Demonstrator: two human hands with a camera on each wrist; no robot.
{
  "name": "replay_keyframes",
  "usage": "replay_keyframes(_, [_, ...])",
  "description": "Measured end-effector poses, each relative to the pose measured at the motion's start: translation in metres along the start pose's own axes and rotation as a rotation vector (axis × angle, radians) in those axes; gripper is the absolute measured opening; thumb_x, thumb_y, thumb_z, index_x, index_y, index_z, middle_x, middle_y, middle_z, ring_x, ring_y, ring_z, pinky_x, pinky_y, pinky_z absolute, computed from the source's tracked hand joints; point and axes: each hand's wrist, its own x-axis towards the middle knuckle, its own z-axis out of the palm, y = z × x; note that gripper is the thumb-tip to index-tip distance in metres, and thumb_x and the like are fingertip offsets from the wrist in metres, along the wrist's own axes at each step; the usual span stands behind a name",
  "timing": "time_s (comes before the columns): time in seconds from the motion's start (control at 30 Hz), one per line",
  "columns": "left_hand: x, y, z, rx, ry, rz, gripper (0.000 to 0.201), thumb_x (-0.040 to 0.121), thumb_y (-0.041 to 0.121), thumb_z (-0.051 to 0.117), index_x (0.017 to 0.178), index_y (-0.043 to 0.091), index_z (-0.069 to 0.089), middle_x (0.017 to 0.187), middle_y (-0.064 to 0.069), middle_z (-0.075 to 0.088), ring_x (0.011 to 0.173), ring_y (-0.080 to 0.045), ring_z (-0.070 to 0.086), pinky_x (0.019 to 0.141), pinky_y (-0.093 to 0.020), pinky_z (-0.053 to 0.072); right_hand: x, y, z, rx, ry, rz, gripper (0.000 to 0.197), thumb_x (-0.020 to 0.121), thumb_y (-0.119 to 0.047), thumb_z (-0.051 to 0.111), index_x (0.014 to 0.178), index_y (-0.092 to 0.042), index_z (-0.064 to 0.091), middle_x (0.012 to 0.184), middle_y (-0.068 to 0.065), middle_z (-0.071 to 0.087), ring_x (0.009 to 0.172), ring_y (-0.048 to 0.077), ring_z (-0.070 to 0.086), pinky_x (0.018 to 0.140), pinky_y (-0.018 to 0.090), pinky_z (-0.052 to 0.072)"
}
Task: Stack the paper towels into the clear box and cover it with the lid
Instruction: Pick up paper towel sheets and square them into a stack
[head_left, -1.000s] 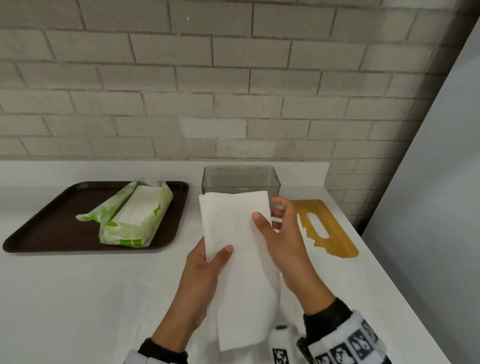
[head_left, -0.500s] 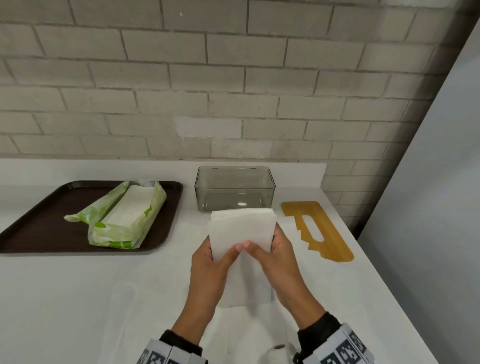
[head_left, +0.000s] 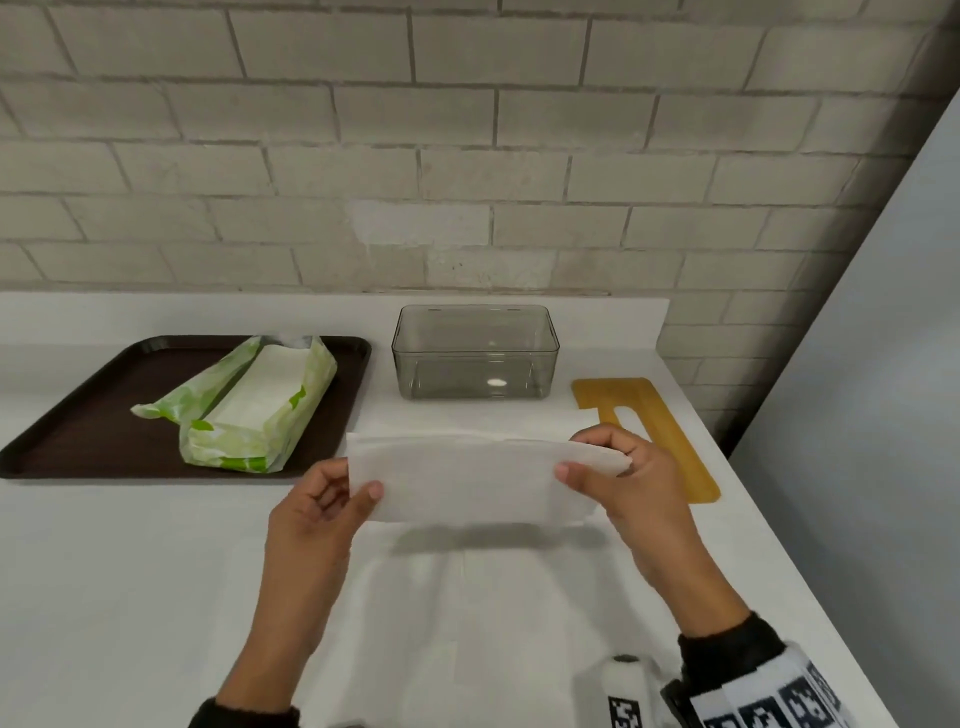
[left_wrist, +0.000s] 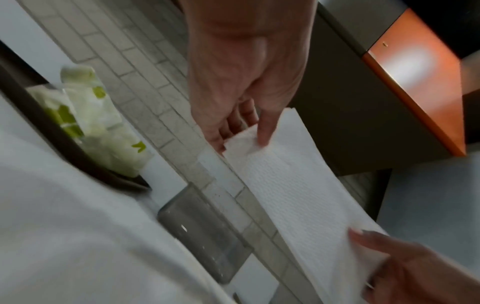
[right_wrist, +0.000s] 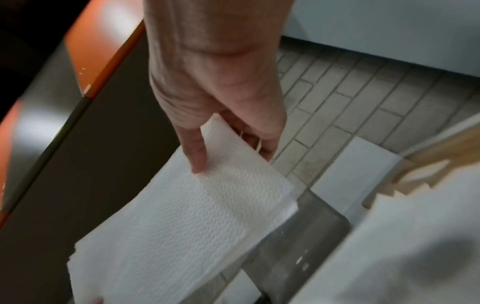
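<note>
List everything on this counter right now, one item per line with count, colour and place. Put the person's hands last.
paper towel stack: one, white, held in the air in front of the clear box, long side across
clear box: one, smoky clear, empty, on the counter near the wall, no lid on it
lid: one, yellow-brown with a slot, flat on the counter right of the box
towel pack: one, green and white wrapper, opened, on the tray
tray: one, dark brown, left part of the counter
counter: one, white, against a pale brick wall
left hand: pinches the stack's left end
right hand: pinches the stack's right end
</note>
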Motion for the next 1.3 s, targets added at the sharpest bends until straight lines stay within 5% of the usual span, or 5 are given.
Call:
replay_keyframes(0.37, [-0.007,-0.037,0.007,0.172,0.054,-0.138,0.037,0.089,-0.006,0.047,0.092,0.028,0.059,0.102,-0.001,0.061,0.098,-0.022,0.053,0.079,-0.029,0.041,-0.010,0.046,0.020,0.144,0.074,0.196,0.042,0.076,0.012,0.065,0.099,-0.021,0.058,0.096,0.003,0.067,0.091,0.018,0.062,0.071,0.021,0.049])
replay_keyframes(0.83, [-0.001,-0.027,-0.010,0.195,0.049,-0.215,0.028,0.089,-0.004,0.053,0.091,0.023,0.061,0.088,-0.007,0.065,0.081,-0.024,0.056,0.070,-0.032,0.042,-0.011,0.040,0.017,-0.223,0.041,0.200,0.020,0.080,-0.001,0.068,0.090,-0.018,0.062,0.096,0.004,0.069,0.092,0.021,0.065,0.085,0.031,0.053])
replay_keyframes(1.0, [0.007,-0.009,-0.035,0.504,-0.323,-0.294,0.032,0.082,-0.005,0.063,0.094,0.024,0.062,0.080,-0.006,0.064,0.064,-0.016,0.057,0.057,-0.022,0.042,0.007,-0.025,0.020,-0.221,-0.130,-0.060,0.029,0.073,0.003,0.074,0.078,-0.024,0.064,0.076,-0.005,0.061,0.071,0.008,0.053,0.069,0.019,0.045])
replay_keyframes(1.13, [0.006,0.015,-0.015,0.502,-0.514,-0.173,0.031,0.079,0.013,0.074,0.102,0.031,0.062,0.094,0.007,0.072,0.085,-0.010,0.068,0.077,-0.022,0.054,0.014,-0.064,0.044,-0.240,-0.316,-0.109,0.027,0.072,0.003,0.075,0.082,-0.020,0.065,0.076,-0.003,0.068,0.073,0.010,0.062,0.069,0.023,0.050])
replay_keyframes(1.3, [0.008,0.023,0.020,0.297,-0.301,-0.026,0.022,0.087,0.023,0.065,0.106,0.032,0.059,0.102,0.012,0.068,0.093,-0.009,0.065,0.080,-0.026,0.054,0.005,-0.048,0.069,0.095,-0.058,-0.070,0.035,0.073,0.002,0.073,0.095,-0.023,0.063,0.092,-0.001,0.069,0.087,0.018,0.065,0.074,0.029,0.054])
